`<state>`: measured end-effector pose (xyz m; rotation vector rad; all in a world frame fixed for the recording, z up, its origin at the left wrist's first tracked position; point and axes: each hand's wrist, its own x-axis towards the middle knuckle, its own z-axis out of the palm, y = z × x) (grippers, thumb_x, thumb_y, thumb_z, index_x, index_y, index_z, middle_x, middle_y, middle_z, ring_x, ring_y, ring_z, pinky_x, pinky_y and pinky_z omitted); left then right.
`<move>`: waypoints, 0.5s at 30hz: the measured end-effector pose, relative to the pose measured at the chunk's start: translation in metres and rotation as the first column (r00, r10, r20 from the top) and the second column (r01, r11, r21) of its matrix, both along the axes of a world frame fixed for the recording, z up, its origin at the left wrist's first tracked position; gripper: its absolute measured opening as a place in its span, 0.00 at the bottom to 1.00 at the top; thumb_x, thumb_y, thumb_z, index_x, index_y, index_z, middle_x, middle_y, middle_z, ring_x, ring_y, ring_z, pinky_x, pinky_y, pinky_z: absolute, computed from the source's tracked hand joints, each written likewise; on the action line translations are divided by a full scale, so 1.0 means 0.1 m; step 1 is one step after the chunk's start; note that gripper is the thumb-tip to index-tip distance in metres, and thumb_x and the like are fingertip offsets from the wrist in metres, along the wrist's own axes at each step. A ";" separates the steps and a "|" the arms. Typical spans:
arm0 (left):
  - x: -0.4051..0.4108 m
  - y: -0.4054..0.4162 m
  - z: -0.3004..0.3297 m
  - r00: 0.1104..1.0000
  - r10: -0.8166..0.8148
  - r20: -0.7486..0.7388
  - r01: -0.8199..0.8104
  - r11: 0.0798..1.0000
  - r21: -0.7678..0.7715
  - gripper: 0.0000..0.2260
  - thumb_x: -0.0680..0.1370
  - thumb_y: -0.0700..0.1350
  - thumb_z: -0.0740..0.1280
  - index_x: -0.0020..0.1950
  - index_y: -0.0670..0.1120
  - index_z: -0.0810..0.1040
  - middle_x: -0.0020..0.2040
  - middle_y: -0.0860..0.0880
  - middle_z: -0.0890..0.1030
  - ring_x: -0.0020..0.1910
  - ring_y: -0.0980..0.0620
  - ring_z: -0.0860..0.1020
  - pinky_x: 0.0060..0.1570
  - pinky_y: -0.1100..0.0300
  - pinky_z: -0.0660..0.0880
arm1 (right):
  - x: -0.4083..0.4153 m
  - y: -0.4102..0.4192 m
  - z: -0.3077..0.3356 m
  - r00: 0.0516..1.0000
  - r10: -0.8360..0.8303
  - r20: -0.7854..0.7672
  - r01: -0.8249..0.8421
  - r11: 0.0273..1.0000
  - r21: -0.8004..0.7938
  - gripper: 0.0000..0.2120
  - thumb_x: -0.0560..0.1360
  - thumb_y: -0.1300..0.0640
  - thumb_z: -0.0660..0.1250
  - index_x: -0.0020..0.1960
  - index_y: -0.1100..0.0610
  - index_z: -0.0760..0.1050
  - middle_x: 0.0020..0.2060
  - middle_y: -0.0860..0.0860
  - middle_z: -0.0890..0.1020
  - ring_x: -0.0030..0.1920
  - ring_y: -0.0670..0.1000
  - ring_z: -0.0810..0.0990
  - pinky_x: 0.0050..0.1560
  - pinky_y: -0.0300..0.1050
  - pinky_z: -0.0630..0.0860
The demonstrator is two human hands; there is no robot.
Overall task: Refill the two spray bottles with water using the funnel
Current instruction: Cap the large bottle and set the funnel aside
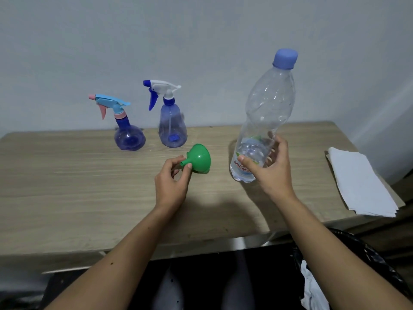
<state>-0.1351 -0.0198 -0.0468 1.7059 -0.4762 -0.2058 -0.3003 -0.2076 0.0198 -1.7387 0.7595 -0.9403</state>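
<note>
Against a pale wall, the wooden table point(67, 186) carried two spray bottles at its far edge: a round one point(129, 136) on the left and a taller one point(172, 126) to its right, both capped. The left hand point(173, 182) pinched the green funnel point(199, 158) by its spout; the right hand point(271, 168) gripped a capped water bottle point(266, 121). Unscrewing a sprayer head first, then seating the funnel upright, would likely avoid spills.
</note>
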 end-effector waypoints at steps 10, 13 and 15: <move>0.10 -0.26 -0.02 0.996 -0.044 -0.075 0.035 0.992 -0.122 0.09 0.80 0.52 0.73 0.59 0.52 0.81 0.55 0.50 0.87 0.58 0.51 0.86 0.66 0.42 0.81 | 0.02 -0.05 0.00 1.000 0.001 0.006 -0.001 1.000 0.010 0.44 0.59 0.44 0.85 0.71 0.46 0.69 0.62 0.46 0.82 0.61 0.48 0.84 0.64 0.59 0.82; 0.13 -0.38 0.04 0.995 -0.077 -0.067 0.070 0.992 -0.103 0.08 0.83 0.47 0.73 0.62 0.51 0.81 0.58 0.51 0.86 0.60 0.53 0.85 0.67 0.45 0.80 | 0.08 -0.10 0.02 1.000 -0.001 -0.002 0.001 1.000 0.012 0.44 0.59 0.44 0.84 0.71 0.46 0.70 0.62 0.45 0.82 0.61 0.48 0.84 0.64 0.58 0.82; 0.19 -0.49 0.09 0.996 -0.093 -0.012 0.092 0.993 -0.074 0.08 0.83 0.46 0.72 0.62 0.50 0.81 0.57 0.53 0.85 0.60 0.54 0.84 0.67 0.49 0.80 | 0.15 -0.15 0.03 1.000 -0.008 -0.013 0.008 1.000 0.009 0.44 0.59 0.44 0.84 0.71 0.46 0.70 0.62 0.46 0.82 0.61 0.48 0.84 0.63 0.59 0.82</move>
